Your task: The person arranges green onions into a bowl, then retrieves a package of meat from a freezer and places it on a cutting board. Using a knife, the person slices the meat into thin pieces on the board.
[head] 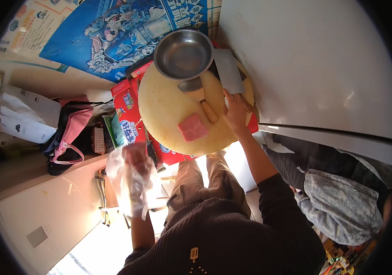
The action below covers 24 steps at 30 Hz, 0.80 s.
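Note:
My left hand [138, 192] is under blurred clear plastic at the left, gripping a plastic bag [118, 172] with something dark red at its top. On the round cutting board [161, 113], my right hand [234, 109] touches the wooden handle of a cleaver [229, 72]; how far its fingers wrap the handle is hidden. The cleaver's wide blade points away from me. A piece of pink raw meat [192, 127] lies on the near part of the board. Beyond it rests a smaller wooden-handled knife [209, 110]. A round metal bowl [184, 54] stands at the board's far edge.
Red printed cartons [127, 108] are under and beside the board. A white panel [306, 68] rises close on the right. Bags [73, 127] lie on the left ledge. Another person in a grey patterned garment [342, 202] is at the lower right.

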Each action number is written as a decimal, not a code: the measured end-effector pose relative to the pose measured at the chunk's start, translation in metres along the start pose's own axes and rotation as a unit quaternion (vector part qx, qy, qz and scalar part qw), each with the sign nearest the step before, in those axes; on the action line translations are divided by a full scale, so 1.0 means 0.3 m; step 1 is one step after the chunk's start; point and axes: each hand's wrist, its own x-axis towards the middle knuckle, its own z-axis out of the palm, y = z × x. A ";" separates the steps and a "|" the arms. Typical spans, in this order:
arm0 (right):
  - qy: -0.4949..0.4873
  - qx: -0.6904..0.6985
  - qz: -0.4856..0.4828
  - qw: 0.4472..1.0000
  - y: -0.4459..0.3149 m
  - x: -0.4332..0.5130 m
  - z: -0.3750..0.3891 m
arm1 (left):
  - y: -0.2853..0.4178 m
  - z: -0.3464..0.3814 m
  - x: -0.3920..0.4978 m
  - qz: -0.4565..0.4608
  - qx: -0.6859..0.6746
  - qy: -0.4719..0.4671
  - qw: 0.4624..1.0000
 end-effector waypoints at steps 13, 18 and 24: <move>0.047 0.071 -0.098 0.992 0.021 -0.482 -0.015 | -0.082 0.099 -0.385 0.140 0.084 -0.134 0.977; 0.071 0.085 0.024 0.994 0.229 -1.082 -0.095 | -0.160 0.119 -0.415 -0.124 -0.042 -0.228 0.965; 0.125 0.150 0.311 0.930 0.514 -1.665 -0.323 | -0.224 0.437 -0.538 -0.151 0.070 -0.282 0.945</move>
